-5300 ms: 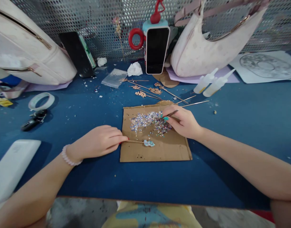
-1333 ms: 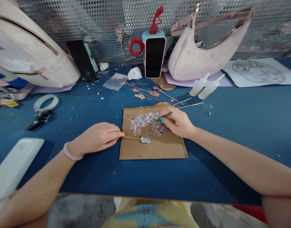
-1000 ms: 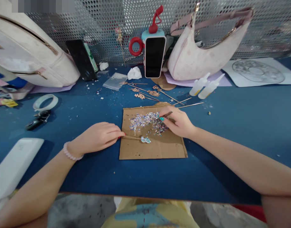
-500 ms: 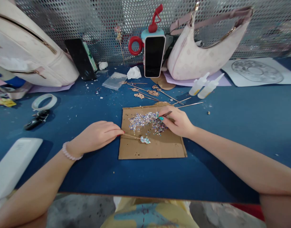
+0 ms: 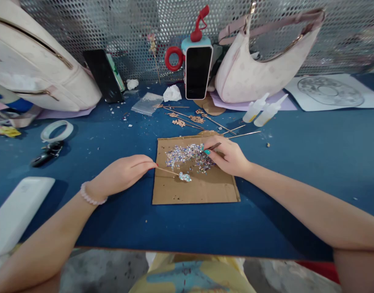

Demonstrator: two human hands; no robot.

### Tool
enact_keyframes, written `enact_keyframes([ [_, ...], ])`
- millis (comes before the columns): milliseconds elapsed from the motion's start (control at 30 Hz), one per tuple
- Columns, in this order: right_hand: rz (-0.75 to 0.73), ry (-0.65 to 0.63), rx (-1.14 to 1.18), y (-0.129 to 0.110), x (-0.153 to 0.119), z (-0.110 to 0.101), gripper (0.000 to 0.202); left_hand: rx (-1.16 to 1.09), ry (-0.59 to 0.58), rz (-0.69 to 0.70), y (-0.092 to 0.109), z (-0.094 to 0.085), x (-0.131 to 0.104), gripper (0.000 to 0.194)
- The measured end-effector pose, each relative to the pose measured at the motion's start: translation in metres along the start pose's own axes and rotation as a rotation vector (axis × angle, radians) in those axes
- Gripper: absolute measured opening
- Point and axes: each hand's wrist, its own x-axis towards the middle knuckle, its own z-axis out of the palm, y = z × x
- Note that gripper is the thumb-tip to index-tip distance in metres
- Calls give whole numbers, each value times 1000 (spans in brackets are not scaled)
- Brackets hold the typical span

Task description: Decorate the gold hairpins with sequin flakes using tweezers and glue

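My left hand [image 5: 125, 173] pinches the thin shaft of a hair stick [image 5: 167, 170], its ornamental end [image 5: 184, 176] covered in glittering stones. That end hovers over or rests on a piece of cardboard [image 5: 205, 191]; which of the two, I cannot tell. A heap of small sparkling rhinestones [image 5: 187, 154] is spread across the cardboard's upper half. At the heap's right side, my right hand [image 5: 228, 156] is closed on a slim dark tool [image 5: 216, 145], perhaps tweezers, its tip hidden by the fingers among the stones.
Behind the cardboard lie several gold hair sticks [image 5: 196, 119] and a plastic bag [image 5: 147, 104]. A phone [image 5: 199, 72] leans against a cup; two glue bottles [image 5: 270, 111] stand by a handbag [image 5: 235, 77]. Left are a tape roll [image 5: 57, 131], a backpack [image 5: 67, 91] and a white power bank [image 5: 20, 215].
The stone-covered end of the hair stick has shifted slightly left and up and turned a little, as my left fingers moved on the shaft. My right hand stays at the rhinestones.
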Motion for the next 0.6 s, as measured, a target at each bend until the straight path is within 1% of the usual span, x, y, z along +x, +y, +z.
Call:
enact_keyframes([
  [200,9,-8,-16,0,0,0,13,46,79,-12,-2,1,-2,28],
  [600,14,-10,0,1,0,0,14,49,95,-21,-2,0,-2,28],
])
